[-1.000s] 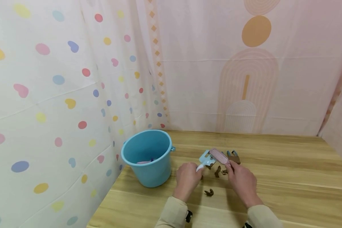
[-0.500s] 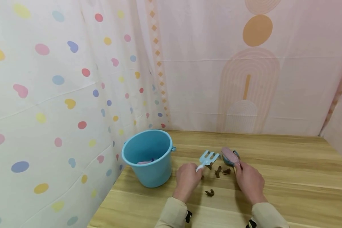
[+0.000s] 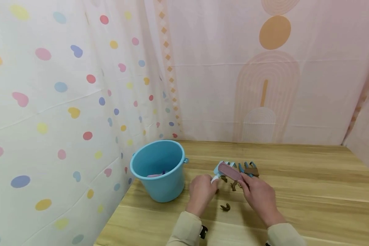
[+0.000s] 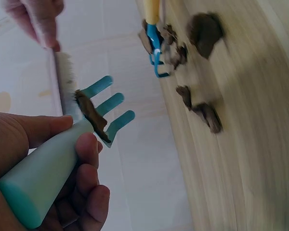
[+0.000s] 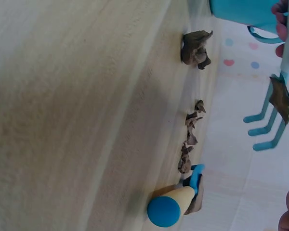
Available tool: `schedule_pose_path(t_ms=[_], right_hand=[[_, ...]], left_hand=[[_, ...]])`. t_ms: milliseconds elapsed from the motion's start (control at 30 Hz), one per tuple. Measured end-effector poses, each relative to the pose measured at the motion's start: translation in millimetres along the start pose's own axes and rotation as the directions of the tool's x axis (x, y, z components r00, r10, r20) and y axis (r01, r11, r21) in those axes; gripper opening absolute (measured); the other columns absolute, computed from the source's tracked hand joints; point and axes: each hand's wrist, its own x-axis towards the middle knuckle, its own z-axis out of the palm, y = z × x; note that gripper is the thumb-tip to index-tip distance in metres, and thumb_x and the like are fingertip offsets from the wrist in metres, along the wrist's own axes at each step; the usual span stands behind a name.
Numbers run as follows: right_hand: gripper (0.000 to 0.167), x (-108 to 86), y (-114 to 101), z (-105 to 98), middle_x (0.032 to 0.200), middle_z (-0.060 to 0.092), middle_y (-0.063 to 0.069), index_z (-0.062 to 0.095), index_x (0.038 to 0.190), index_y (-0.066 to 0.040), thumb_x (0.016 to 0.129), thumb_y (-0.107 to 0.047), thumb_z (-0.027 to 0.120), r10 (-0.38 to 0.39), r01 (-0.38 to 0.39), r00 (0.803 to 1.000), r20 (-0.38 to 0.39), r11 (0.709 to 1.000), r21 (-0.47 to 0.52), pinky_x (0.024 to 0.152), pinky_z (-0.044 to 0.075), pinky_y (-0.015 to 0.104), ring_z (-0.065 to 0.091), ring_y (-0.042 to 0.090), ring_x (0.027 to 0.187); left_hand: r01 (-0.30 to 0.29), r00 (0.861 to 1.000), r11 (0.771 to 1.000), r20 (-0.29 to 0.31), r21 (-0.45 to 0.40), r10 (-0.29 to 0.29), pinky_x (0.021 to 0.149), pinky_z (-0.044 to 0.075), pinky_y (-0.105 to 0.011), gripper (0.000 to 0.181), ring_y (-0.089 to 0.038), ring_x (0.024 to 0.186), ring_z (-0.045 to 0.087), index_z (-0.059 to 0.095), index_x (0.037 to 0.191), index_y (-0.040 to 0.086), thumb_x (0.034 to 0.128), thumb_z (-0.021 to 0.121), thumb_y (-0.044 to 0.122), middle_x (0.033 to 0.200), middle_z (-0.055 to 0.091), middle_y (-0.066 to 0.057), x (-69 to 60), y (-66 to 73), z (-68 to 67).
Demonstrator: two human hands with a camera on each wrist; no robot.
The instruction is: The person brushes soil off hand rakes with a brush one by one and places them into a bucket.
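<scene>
My left hand [image 3: 200,193] grips the pale green handle of a small hand rake [image 4: 45,168] with bent teal tines. A dry brown leaf [image 4: 92,115] clings across the base of the tines. My right hand [image 3: 259,196] holds a pink brush [image 3: 230,171], its back facing up in the head view. White bristles [image 4: 66,77] lie against or very near the rake head in the left wrist view. Both tools are above the wooden table [image 3: 319,191], and the brush hides part of the rake in the head view.
Several dry leaf pieces [image 3: 225,207] lie on the table in front of and below the hands. Beyond my right hand rests a blue-tined rake [image 5: 164,211] with a yellow handle, a leaf at its tines. A blue bucket [image 3: 163,186] stands left, a pinkish item [image 3: 155,175] inside.
The brush swung right, away from the rake and over the blue-tined one, then came back left over the rake in my left hand. My left hand barely moved.
</scene>
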Motion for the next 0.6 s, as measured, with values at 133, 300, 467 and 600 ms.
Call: schedule_pose_path(t_ms=[133, 300, 467, 600], right_hand=[[0.024, -1.2, -2, 3, 0.075, 0.069, 0.010, 0.075, 0.109, -0.008, 0.089, -0.022, 0.075, 0.066, -0.066, 0.998, 0.003, 0.998, 0.008, 0.044, 0.042, 0.038, 0.059, 0.023, 0.055], [0.024, -0.5, -2, 2, 0.074, 0.068, 0.011, 0.073, 0.108, -0.007, 0.095, -0.026, 0.068, 0.152, -0.153, 0.986, 0.066, 0.988, 0.018, 0.041, 0.038, 0.037, 0.056, 0.023, 0.051], [0.028, 1.6, 7, -2, 0.073, 0.067, 0.012, 0.072, 0.113, -0.004, 0.097, -0.025, 0.064, 0.236, -0.238, 0.965, 0.113, 0.971, 0.008, 0.042, 0.037, 0.036, 0.053, 0.023, 0.051], [0.031, 2.0, 12, -4, 0.075, 0.067, 0.011, 0.070, 0.119, -0.002, 0.098, -0.025, 0.063, 0.266, -0.271, 0.952, 0.149, 0.962, 0.016, 0.043, 0.035, 0.035, 0.048, 0.020, 0.052]], left_hand=[[-0.017, 1.000, 1.000, -0.007, 0.020, 0.017, 0.049, 0.035, -0.031, 0.042, -0.012, 0.048, 0.043, 0.055, 0.057, 0.018, 0.0946, 0.067, 0.031, 0.050, 0.045, 0.006, -2.6, 1.6, -0.5], [-0.052, 0.998, 0.997, -0.037, 0.057, 0.054, 0.047, 0.034, -0.031, 0.044, -0.012, 0.047, 0.042, 0.052, 0.055, 0.018, 0.0935, 0.068, 0.032, 0.050, 0.044, 0.006, -4.9, 3.3, 1.0], [-0.073, 0.997, 0.996, -0.015, 0.054, 0.073, 0.048, 0.035, -0.031, 0.041, -0.012, 0.049, 0.044, 0.056, 0.056, 0.018, 0.0914, 0.070, 0.032, 0.052, 0.046, 0.006, -7.1, 5.2, 2.5], [-0.069, 0.998, 0.997, 0.008, 0.038, 0.069, 0.047, 0.035, -0.030, 0.041, -0.012, 0.049, 0.043, 0.057, 0.056, 0.018, 0.0921, 0.069, 0.033, 0.053, 0.046, 0.006, -7.8, 5.4, 4.6]])
